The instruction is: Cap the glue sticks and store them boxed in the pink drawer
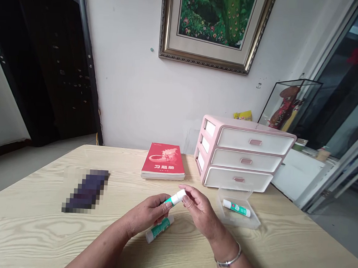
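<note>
Near the front middle of the table, my left hand point(150, 214) is closed round a green and white glue stick point(176, 197), which tilts up to the right. The thumb and fingers of my right hand point(199, 210) are closed on the white cap at its upper end. A second green glue stick point(160, 229) lies on the table just below my left hand. To the right of my right hand, a clear plastic box point(243, 221) with its lid up holds another glue stick point(236, 208).
A red book point(163, 159) on a stack lies at the back middle of the wooden table point(39, 230). A pink and white drawer unit point(246, 154) stands behind the clear box. At the left is a blurred dark object point(86, 192).
</note>
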### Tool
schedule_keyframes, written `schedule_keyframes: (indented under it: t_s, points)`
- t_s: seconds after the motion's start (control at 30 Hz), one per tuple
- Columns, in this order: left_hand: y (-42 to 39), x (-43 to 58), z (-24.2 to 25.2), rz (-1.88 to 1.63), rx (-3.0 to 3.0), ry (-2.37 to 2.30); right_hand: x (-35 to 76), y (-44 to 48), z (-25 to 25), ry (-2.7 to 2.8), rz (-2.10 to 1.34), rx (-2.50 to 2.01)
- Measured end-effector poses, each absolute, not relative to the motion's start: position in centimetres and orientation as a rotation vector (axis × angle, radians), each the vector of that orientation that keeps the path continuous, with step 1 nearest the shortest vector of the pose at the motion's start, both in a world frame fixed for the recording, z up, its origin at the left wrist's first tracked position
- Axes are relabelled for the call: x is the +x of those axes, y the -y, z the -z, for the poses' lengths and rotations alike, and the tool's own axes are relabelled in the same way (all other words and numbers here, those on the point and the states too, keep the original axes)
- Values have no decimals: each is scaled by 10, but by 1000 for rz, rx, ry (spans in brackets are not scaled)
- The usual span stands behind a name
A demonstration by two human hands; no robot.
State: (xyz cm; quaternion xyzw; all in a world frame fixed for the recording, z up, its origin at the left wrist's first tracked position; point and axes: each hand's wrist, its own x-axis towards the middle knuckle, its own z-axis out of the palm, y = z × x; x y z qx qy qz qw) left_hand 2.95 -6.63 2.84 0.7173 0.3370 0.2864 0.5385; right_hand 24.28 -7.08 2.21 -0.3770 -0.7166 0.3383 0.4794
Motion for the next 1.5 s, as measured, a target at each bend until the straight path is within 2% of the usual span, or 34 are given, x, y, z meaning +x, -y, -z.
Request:
schedule_keyframes:
  t_s: [0.53, 0.9, 1.07, 1.37, 1.5]
  points:
    - [64, 28, -22, -686, 1632, -728, 243, 75, -25, 1914, -665, -924]
    - [64, 26, -25, -627, 1770, -862, 239, 74, -24, 1894, -750, -945]
    - [68, 32, -32, -710, 1953, -937, 235, 69, -17, 1840, -747, -1062]
    - [64, 25, -27, -635, 1763, -852, 234, 74, -21, 1842, -839, -943]
    - [64, 29, -26, -725, 1943, -908, 231, 72, -17, 1803, -851, -991]
